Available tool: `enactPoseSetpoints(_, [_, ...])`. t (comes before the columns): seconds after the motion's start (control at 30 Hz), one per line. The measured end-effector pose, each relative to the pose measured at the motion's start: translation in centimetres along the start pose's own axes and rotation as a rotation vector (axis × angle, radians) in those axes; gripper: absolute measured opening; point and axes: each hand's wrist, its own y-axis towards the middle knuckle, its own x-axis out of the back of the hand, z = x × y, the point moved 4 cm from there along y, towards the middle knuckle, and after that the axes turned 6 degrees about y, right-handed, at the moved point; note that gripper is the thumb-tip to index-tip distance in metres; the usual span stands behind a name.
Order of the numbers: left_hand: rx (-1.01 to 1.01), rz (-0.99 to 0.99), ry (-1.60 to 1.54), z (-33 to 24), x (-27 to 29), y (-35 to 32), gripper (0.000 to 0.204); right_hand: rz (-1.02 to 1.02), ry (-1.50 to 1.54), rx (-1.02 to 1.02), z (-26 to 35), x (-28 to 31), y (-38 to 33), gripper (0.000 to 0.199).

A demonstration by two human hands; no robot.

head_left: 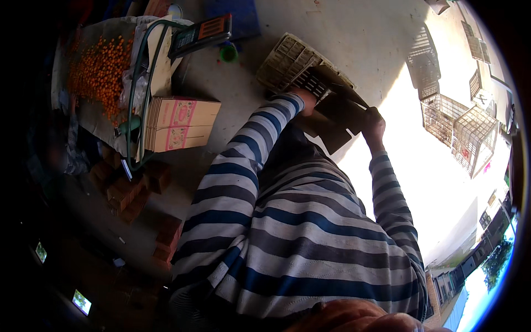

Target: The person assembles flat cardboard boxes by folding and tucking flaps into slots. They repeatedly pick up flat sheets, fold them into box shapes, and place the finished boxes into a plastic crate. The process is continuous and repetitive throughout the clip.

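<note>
A partly folded brown cardboard box (341, 113) with loose flaps is between my two hands, in front of my body. My right hand (374, 123) is closed on its right edge, around the corner of a flap. At the opposite side, my left hand (306, 100) is curled against the cardboard, its fingertips partly hidden. Just beyond the box, a pale slatted plastic crate (285, 62) rests on the floor, partly covered by the flaps.
To the left, small orange fruits (102, 74) lie heaped on a covered table. A scale display (200, 36) on a green frame and a stack of flat cartons (182, 124) stand nearby. Plastic crates (473, 138) sit in sunlight at right. A green cup (228, 53) is on the floor.
</note>
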Motion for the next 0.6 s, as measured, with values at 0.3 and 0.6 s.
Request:
enactPoseSetpoints(0.3, [0.111, -0.683, -0.031, 0.8, -2.7, 6.9, 0.03, 0.124, -0.289, 0.5, 13.3, 1.7, 4.4, 0.039])
enactPoseSetpoints(0.6, [-0.154, -1.126, -0.11, 1.9, -7.5, 3.0, 0.04, 0.351, -0.793, 0.459, 13.6, -6.3, 5.6, 0.031])
